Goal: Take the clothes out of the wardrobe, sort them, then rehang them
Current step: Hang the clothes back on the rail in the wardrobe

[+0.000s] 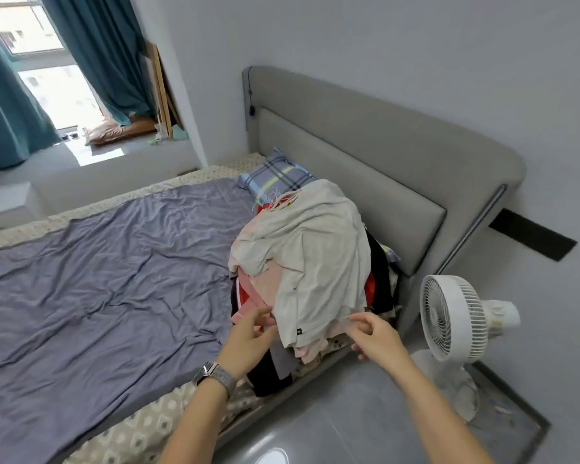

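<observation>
Both hands are up at the near edge of the clothes pile (302,262) on the bed (98,279). Left hand (248,339), watch on the wrist, has a loose, wide grip, fingertips at pink fabric. Right hand (377,336) pinches the hem of the pale shirt (315,242) on top. Plaid pillow (275,175) and grey headboard (365,155) sit behind, white fan (456,319) to the right.

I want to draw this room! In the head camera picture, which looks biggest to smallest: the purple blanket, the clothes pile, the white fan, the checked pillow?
1. Purple blanket
2. Clothes pile
3. White fan, though it is nearer the camera than the pillow
4. Checked pillow, partly hidden behind the pile
</observation>
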The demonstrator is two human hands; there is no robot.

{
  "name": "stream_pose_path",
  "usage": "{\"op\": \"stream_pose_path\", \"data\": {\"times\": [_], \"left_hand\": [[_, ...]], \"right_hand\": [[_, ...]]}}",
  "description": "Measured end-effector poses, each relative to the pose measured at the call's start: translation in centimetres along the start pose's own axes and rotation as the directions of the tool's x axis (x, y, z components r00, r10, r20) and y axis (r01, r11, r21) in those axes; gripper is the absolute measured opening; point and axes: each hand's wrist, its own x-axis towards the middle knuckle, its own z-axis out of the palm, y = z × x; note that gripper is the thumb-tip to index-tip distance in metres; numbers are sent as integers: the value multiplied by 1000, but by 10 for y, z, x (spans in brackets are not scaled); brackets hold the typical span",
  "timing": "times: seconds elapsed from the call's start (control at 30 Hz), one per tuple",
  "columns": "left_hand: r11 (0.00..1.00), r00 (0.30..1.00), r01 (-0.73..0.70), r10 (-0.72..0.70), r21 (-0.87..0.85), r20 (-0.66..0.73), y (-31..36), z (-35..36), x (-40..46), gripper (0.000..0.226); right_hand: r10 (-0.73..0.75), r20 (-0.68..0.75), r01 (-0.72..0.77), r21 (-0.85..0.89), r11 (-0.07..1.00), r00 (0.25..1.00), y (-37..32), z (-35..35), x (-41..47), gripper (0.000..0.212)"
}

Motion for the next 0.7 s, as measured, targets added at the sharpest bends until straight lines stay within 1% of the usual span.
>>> {"op": "stream_pose_path", "data": {"times": [0.13,0.23,0.27,0.3,0.37,0.43,0.47,0.57,0.63,0.7], "left_hand": [[999,1000,21,-22,-43,-15,-4,9,66,27],[994,997,70,-68,-86,18,2,32,123,28],[990,996,92,-90,-108,20,5,38,147,29],[984,994,111,-110,-138,11,9,43,174,28],[968,986,141,-156,-206,-56,18,47,232,27],[955,968,169,-207,-245,-138,31,49,287,26],[945,957,196,-242,-261,-157,39,50,310,25],[906,936,248,-316,-343,-157,64,55,373,25],[885,926,270,-346,-380,-148,75,56,411,25],[869,912,294,-380,-398,-157,82,53,445,25]], "right_hand": [[63,9,-63,73,995,998,-12,-7,93,25],[143,33,-146,144,979,989,-22,-20,175,23],[157,49,-162,143,976,986,-28,-25,205,22],[156,64,-164,137,977,986,-35,-29,236,22],[139,97,-149,108,983,986,-52,-38,301,22],[131,141,-139,52,989,981,-72,-46,362,22],[138,167,-142,12,990,976,-81,-50,389,23],[141,245,-114,-122,986,959,-109,-59,466,26],[102,264,-41,-228,973,959,-130,-62,518,30],[26,274,83,-376,923,961,-151,-59,567,33]]}}
